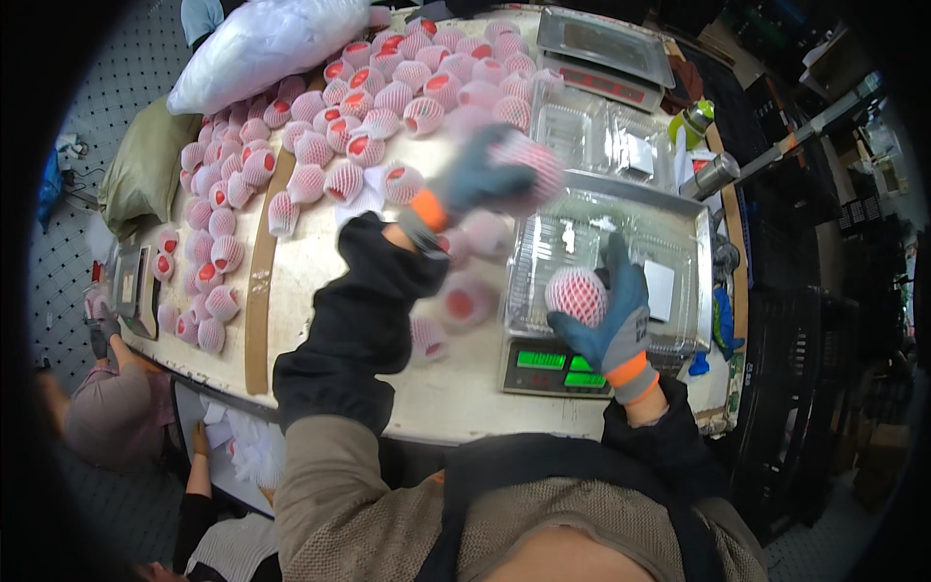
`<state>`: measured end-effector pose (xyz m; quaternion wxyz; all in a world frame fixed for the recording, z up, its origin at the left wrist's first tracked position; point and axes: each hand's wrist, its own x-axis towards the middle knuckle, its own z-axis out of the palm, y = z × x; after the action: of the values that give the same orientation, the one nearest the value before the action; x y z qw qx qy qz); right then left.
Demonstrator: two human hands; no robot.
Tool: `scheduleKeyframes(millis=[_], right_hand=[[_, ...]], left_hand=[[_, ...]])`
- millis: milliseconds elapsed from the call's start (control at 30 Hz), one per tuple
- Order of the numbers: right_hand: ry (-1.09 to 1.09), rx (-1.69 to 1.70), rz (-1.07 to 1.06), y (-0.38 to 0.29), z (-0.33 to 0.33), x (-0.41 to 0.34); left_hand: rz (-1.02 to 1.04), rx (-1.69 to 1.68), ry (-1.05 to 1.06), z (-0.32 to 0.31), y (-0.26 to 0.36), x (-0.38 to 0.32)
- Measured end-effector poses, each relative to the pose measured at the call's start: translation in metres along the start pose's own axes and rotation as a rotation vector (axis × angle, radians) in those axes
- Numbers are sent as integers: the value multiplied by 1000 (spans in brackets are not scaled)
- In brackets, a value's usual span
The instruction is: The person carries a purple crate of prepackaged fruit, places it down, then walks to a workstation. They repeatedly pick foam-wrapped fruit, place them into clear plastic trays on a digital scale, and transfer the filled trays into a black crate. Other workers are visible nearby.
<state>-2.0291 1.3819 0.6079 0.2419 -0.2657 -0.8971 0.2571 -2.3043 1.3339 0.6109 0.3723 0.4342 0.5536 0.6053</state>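
My left hand, in a blue and grey glove with an orange cuff, is blurred and grips a red fruit in a pink foam net over the table. My right hand, gloved alike, holds another foam-netted red fruit above a clear plastic clamshell box. The box lies on the metal pan of a digital scale with lit green displays. A white label sits on the box. Many netted fruits are spread on the table, some beside the scale.
A second scale and more clear boxes stand beyond. A green bottle and a metal cylinder are at the right edge. A white plastic bag lies back left. Co-workers are at the lower left.
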Motion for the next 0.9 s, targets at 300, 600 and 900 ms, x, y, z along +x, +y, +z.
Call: scheduleKeyframes(millis=[300, 600, 900], right_hand=[[-111, -376, -29, 15, -5, 5], [-252, -288, 58, 13, -25, -1], [-254, -320, 153, 9, -34, -15]], left_hand=[[59, 516, -10, 43, 11, -8], [-317, 1093, -138, -21, -97, -73], [264, 129, 601, 72, -13, -66]])
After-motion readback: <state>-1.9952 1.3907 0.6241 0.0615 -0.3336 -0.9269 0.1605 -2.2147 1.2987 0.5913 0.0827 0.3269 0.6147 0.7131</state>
